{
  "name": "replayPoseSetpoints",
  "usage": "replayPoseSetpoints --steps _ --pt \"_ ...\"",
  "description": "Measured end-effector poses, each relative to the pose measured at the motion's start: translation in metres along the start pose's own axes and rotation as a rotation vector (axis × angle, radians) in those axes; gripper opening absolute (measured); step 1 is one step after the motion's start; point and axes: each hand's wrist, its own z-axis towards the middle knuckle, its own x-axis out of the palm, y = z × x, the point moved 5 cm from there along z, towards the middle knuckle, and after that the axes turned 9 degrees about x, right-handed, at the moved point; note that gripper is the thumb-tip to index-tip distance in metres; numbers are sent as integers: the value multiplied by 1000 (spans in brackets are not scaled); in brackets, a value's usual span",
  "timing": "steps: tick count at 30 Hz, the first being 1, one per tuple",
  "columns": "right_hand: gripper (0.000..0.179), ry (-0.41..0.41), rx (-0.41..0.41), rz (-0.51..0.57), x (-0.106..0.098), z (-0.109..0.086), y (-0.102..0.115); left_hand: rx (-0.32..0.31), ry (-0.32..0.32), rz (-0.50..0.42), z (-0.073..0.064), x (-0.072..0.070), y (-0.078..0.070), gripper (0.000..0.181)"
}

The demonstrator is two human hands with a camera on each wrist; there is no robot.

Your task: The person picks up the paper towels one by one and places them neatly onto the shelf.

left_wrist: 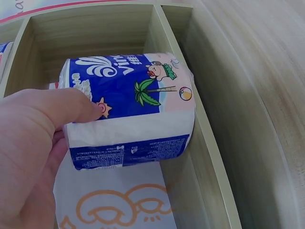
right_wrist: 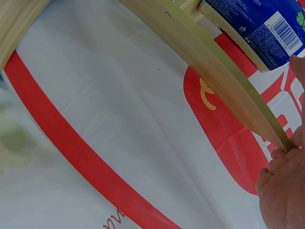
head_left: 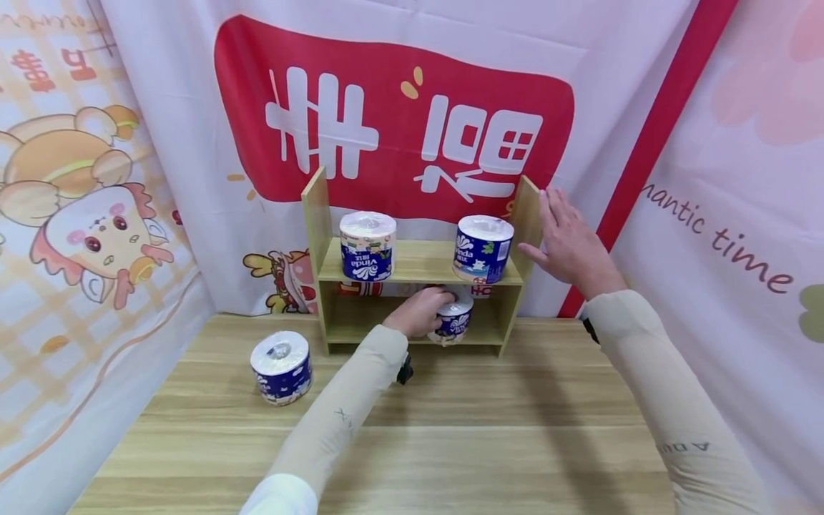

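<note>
In the head view my left hand [head_left: 421, 312] reaches into the lower level of a small wooden shelf [head_left: 418, 259] and grips a wrapped toilet roll [head_left: 453, 325]. The left wrist view shows the thumb pressed on the blue wrapper of this toilet roll [left_wrist: 128, 105], close to the shelf's side wall [left_wrist: 190, 105]. My right hand [head_left: 573, 239] is at the shelf's right side panel [head_left: 528, 225], fingers extended, thumb spread. In the right wrist view its fingers [right_wrist: 279, 164] touch the panel's corner. Two more toilet rolls, a left one [head_left: 368, 247] and a right one [head_left: 483, 249], stand on the upper level.
Another wrapped toilet roll [head_left: 282, 368] stands on the wooden table [head_left: 450, 443], left of the shelf. Behind the shelf hangs a printed cloth [head_left: 399, 43] with a red patch and white lettering. More printed cloth [head_left: 721, 179] lines the right side.
</note>
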Motion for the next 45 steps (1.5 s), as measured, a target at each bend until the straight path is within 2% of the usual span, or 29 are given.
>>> replayPoseSetpoints --steps 9,16,25,34,45 --pt "108 2 4 7 3 0 2 7 -9 58 -3 3 0 38" --pt "108 3 -2 12 4 -1 2 -43 18 -55 -9 4 2 51" --pt "108 -6 -7 -2 2 0 3 -33 -38 -161 -19 -7 1 55" --pt "108 -5 2 5 0 -1 -1 -22 -33 -239 -34 -14 -1 62" --pt "108 -7 -1 2 0 1 0 -31 -21 -241 -66 -24 -3 60"
